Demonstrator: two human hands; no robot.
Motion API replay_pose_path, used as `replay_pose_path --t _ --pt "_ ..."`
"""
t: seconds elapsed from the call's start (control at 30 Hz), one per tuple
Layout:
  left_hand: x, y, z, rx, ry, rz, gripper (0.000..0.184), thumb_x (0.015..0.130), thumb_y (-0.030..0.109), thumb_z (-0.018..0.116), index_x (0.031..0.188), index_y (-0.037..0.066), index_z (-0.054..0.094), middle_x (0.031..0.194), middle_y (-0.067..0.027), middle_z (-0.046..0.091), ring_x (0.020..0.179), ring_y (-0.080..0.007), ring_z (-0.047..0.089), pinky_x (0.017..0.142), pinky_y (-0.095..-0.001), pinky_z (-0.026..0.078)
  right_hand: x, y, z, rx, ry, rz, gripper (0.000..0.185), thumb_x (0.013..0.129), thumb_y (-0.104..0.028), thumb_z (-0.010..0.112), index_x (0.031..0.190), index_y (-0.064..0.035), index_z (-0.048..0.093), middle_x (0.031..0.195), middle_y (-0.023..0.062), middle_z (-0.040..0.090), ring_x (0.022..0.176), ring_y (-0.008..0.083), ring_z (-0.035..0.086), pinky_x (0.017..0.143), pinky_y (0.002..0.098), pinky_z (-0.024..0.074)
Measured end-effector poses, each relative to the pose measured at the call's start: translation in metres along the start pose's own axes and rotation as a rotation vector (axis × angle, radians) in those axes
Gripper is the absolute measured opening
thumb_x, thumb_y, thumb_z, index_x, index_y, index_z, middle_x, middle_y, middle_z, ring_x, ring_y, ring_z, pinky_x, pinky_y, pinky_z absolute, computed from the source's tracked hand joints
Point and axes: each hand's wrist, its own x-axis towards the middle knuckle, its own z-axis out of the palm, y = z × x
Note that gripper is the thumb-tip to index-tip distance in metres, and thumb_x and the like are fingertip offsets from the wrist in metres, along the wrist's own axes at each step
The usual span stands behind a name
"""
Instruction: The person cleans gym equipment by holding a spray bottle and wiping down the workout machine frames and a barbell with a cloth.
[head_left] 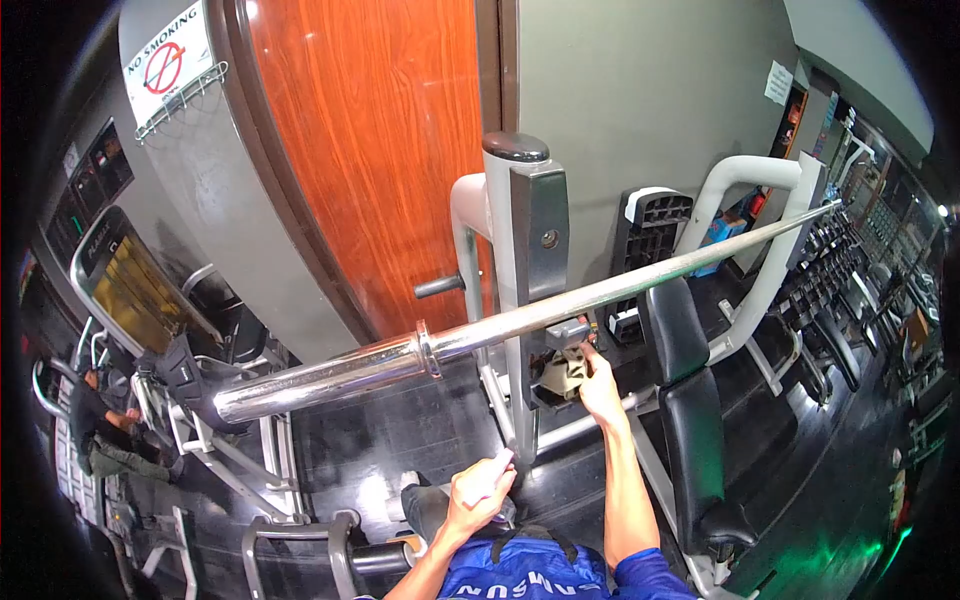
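Observation:
A shiny steel barbell (350, 377) lies slantwise across the view, its thick sleeve at the near left, in front of a grey rack upright (540, 235). My right hand (600, 390) reaches forward below the bar, fingers curled. Against those fingers is a cream item with black markings (562, 376), partly hidden; I cannot tell its kind. Just above it sits a small grey piece (568, 333) with a bit of red beside it. Low in the middle, my left hand (482, 492) is closed in a fist, apart from the bar. Something pale may show in it, too small to name.
A black padded bench (690, 400) stands right of my right hand. Dumbbell racks (825, 270) line the far right. Another person (110, 430) sits among machines at the far left. A wooden door (375, 150) is behind the bar; a low grey frame (300, 545) stands at lower left.

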Motion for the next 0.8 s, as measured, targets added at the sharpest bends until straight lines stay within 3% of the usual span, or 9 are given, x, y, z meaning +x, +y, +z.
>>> replay_pose_path --t 0.1,0.13,0.23,0.27,0.37,0.5,0.67,0.7,0.8 --pt "-0.002 -0.005 -0.002 0.002 0.005 -0.005 0.019 0.082 0.001 0.07 0.101 -0.002 0.069 0.084 -0.0108 0.069 0.071 -0.0156 0.067 0.064 -0.0274 0.052 -0.004 0.029 -0.008 -0.082 -0.067 -0.245 0.057 0.073 0.012 0.045 0.13 0.0113 0.049 0.133 0.0151 0.055 0.12 0.0221 0.053 0.105 0.0313 0.0381" --pt "-0.003 -0.007 -0.002 0.0 0.011 0.001 0.019 0.082 0.001 0.07 0.101 -0.002 0.069 0.084 -0.0107 0.069 0.07 -0.0156 0.066 0.064 -0.0274 0.052 -0.009 0.032 -0.013 0.004 -0.083 -0.234 0.052 0.076 0.006 0.052 0.128 0.0067 0.054 0.135 0.0163 0.053 0.122 0.0235 0.053 0.104 0.0328 0.0392" --pt "-0.005 -0.011 -0.002 -0.012 0.014 0.006 0.019 0.082 0.001 0.07 0.101 -0.002 0.069 0.084 -0.0102 0.069 0.07 -0.0158 0.066 0.064 -0.0274 0.052 -0.017 0.021 -0.037 -0.319 -0.22 -0.316 0.048 0.077 0.008 0.057 0.123 -0.0049 0.063 0.135 0.0171 0.052 0.123 0.0279 0.053 0.106 0.0325 0.0393" --pt "-0.005 -0.01 -0.002 -0.015 0.013 -0.003 0.019 0.082 0.002 0.07 0.101 -0.002 0.069 0.084 -0.0101 0.069 0.07 -0.0159 0.066 0.064 -0.0274 0.052 -0.022 0.011 -0.039 -0.451 -0.246 -0.233 0.038 0.078 0.004 0.063 0.115 -0.006 0.068 0.131 0.0165 0.053 0.122 0.0297 0.054 0.104 0.0342 0.0424" --pt "-0.002 -0.009 0.0 -0.009 0.01 -0.02 0.02 0.082 0.002 0.07 0.101 -0.002 0.069 0.083 -0.0098 0.069 0.07 -0.0153 0.066 0.064 -0.027 0.051 -0.025 0.032 -0.054 -0.418 -0.328 -0.117 0.032 0.08 0.001 0.064 0.111 -0.0062 0.069 0.128 0.016 0.055 0.118 0.0303 0.056 0.1 0.035 0.0448" --pt "-0.001 -0.003 0.001 0.043 -0.002 -0.016 0.021 0.082 0.002 0.071 0.102 -0.002 0.069 0.084 -0.0096 0.069 0.071 -0.0145 0.066 0.065 -0.0266 0.051 -0.031 0.022 -0.062 -0.732 -0.25 -0.096 0.029 0.083 -0.005 0.061 0.111 -0.01 0.069 0.123 0.0164 0.056 0.111 0.0314 0.06 0.097 0.0332 0.0462" --pt "0.0 -0.009 0.003 0.008 -0.007 -0.021 0.021 0.082 0.002 0.07 0.103 -0.002 0.069 0.084 -0.0098 0.069 0.071 -0.0154 0.066 0.066 -0.027 0.052 -0.014 0.005 -0.046 0.016 -0.327 -0.283 0.044 0.077 -0.005 0.055 0.12 -0.0008 0.061 0.136 0.0107 0.043 0.122 0.0208 0.048 0.102 0.0337 0.0414" --pt "0.0 -0.009 0.004 0.011 -0.022 -0.028 0.021 0.082 0.002 0.07 0.103 -0.002 0.069 0.084 -0.01 0.069 0.071 -0.0159 0.067 0.066 -0.0272 0.052 -0.009 -0.01 -0.042 -0.193 -0.396 -0.35 0.05 0.073 0.001 0.049 0.12 -0.0093 0.063 0.135 0.0198 0.045 0.123 0.0342 0.05 0.105 0.0407 0.0423" --pt "0.004 -0.008 0.004 0.023 -0.005 0.008 0.02 0.082 0.002 0.07 0.102 -0.002 0.069 0.084 -0.0104 0.07 0.072 -0.0168 0.067 0.066 -0.0275 0.052 0.0 -0.047 -0.013 -0.77 -0.472 -0.294 0.044 0.077 -0.004 0.055 0.118 -0.0142 0.066 0.136 0.0206 0.045 0.118 0.0377 0.054 0.104 0.0396 0.0434"
